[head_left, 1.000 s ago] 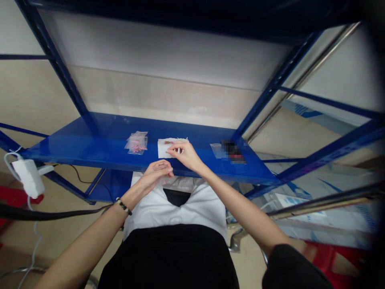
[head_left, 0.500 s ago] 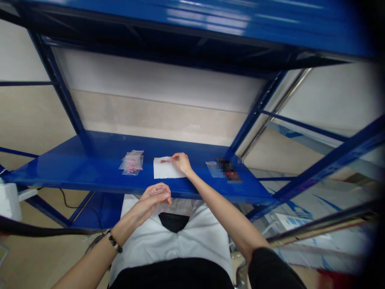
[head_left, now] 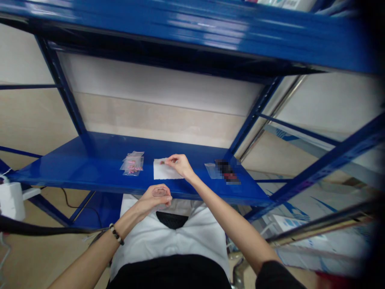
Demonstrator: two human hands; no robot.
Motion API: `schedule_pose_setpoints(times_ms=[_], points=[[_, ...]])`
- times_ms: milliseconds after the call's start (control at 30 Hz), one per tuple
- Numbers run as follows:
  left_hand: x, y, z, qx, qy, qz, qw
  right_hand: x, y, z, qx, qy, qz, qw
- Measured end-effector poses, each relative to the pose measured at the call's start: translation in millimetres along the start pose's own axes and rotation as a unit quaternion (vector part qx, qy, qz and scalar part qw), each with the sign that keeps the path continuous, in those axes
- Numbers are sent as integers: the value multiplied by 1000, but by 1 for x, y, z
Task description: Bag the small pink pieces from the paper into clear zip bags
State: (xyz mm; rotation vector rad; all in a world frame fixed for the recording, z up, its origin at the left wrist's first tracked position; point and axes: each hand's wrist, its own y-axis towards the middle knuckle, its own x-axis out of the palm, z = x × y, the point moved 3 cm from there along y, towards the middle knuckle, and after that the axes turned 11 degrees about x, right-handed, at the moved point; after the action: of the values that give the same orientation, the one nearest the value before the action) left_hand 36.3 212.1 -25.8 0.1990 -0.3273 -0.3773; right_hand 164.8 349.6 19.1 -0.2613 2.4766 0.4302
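In my left hand (head_left: 152, 200) is a clear plastic bag (head_left: 159, 192), its mouth held rounded between thumb and fingers in front of the shelf edge. My right hand (head_left: 181, 165) pinches with thumb and forefinger over a white paper sheet (head_left: 167, 173). A small brownish piece (head_left: 162, 162) lies just left of those fingertips. Whether the pinch has hold of it, or of something else tiny, cannot be made out. Left of the paper lie several clear zip bags (head_left: 132, 163) with small pink pieces inside.
The blue metal shelf (head_left: 102, 160) carries everything. Toward its right end are another clear bag (head_left: 212, 170) and a dark, pixelated item (head_left: 226, 170). A second blue shelf (head_left: 192, 28) hangs above, and blue uprights (head_left: 72, 96) stand at the sides.
My right fingertips have moved slightly left over the paper, onto the small piece that lay there in fuller view. My left hand stays nearly in place with the clear bag.
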Motion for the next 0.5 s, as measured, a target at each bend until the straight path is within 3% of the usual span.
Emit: schedule_pose_setpoints(times_ms=[100, 200, 300, 500], points=[[2, -5, 3, 7, 1, -5, 1000, -10, -42, -39, -75, 45, -88, 992], [4, -9, 1, 15, 0, -7, 1000, -15, -77, -58, -113, 51, -149, 981], [6, -9, -5, 7, -3, -18, 1000, -12, -91, -54, -116, 43, -168, 978], [7, 0, -12, -8, -11, -36, 999, -1, -83, -40, -106, 40, -207, 972]])
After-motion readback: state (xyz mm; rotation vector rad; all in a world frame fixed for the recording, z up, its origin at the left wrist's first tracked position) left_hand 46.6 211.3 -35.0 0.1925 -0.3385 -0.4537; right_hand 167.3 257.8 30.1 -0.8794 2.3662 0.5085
